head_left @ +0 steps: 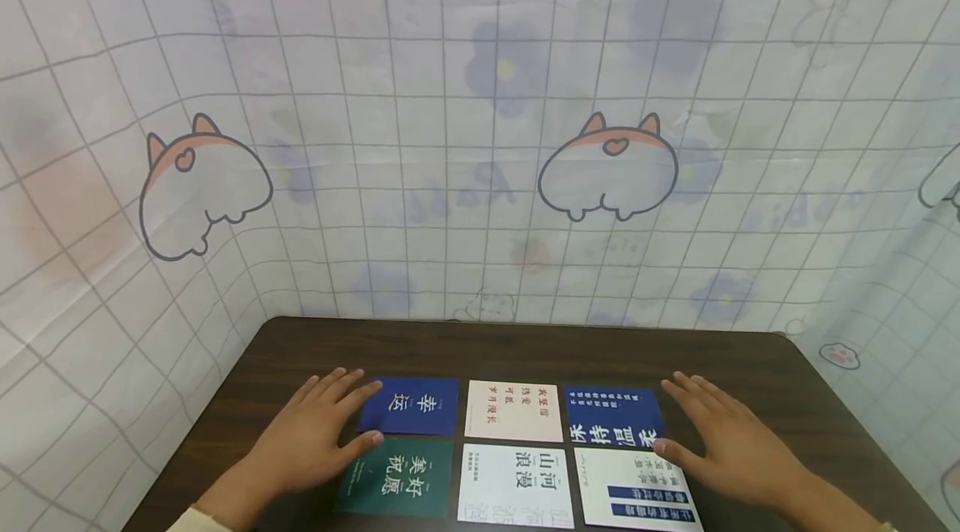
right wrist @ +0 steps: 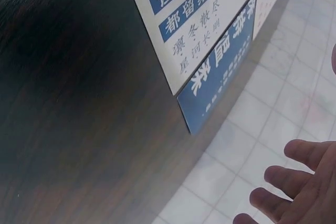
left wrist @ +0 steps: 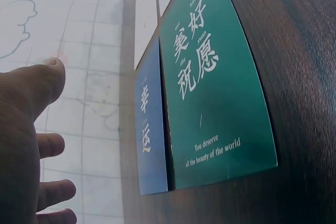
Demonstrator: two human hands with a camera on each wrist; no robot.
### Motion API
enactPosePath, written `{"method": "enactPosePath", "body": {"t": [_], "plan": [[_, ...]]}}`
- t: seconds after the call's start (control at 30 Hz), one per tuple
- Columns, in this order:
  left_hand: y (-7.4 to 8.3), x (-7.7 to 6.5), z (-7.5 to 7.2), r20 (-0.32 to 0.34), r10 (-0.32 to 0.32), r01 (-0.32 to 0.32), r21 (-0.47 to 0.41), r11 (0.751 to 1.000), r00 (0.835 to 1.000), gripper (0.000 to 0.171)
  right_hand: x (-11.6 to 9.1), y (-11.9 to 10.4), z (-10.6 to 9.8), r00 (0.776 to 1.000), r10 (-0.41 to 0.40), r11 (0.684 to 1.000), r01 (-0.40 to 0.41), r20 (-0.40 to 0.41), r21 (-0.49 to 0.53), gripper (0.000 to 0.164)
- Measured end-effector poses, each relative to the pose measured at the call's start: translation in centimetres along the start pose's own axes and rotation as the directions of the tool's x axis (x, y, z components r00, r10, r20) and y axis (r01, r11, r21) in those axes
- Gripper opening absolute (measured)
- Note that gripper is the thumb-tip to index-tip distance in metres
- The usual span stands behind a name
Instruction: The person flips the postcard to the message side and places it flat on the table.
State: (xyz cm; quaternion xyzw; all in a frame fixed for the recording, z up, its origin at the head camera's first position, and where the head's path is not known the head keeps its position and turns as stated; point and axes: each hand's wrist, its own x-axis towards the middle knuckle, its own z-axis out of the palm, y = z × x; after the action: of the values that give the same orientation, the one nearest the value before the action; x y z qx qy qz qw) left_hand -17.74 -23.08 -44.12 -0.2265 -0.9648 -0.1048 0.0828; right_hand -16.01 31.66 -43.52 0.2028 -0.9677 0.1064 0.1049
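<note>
Several printed cards lie flat in two rows on a dark wood table. On the left, a blue card [head_left: 423, 419] sits above a green card [head_left: 408, 482]. The middle holds a cream card [head_left: 517, 411] and a white card [head_left: 502, 486]. To the right, a blue card with large white characters [head_left: 611, 415] lies above a white card with blue bars [head_left: 600, 482]. My left hand [head_left: 318, 432], fingers spread, hovers at the left cards' outer edge. Over the right cards' outer edge is my right hand [head_left: 723, 444], also spread. Both wrist views show the hands holding nothing.
The dark wooden table [head_left: 420, 344] has rounded far corners. Behind it and along both sides hangs a white grid-patterned cloth [head_left: 405, 140] with cartoon animal and flower prints.
</note>
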Motion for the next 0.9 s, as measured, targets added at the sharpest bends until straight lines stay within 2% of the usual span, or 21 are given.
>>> {"method": "enactPosePath", "body": {"t": [0.2,0.57,0.8,0.9], "plan": [[0.2,0.2,0.5,0.035,0.003,-0.003,0.008,1.0,0.999,0.068,0.0,-0.4,0.5,1.0,-0.019,1.0,0.019,-0.022,0.0,0.08],[1.1,0.5,1.3,0.038,0.024,-0.023,-0.004,1.0,0.999,0.067,0.1,-1.4,0.9,1.0,0.003,1.0,-0.003,0.023,-0.002,0.08],[1.3,0.6,1.7,0.051,0.024,-0.023,-0.014,1.0,0.998,0.067,0.2,-1.7,1.2,1.0,0.003,1.0,-0.003,0.013,0.014,0.08],[1.4,0.6,1.6,0.06,0.021,-0.02,-0.024,1.0,0.998,0.067,0.2,-1.8,1.4,1.0,-0.02,1.0,0.02,-0.005,0.019,0.079]]}}
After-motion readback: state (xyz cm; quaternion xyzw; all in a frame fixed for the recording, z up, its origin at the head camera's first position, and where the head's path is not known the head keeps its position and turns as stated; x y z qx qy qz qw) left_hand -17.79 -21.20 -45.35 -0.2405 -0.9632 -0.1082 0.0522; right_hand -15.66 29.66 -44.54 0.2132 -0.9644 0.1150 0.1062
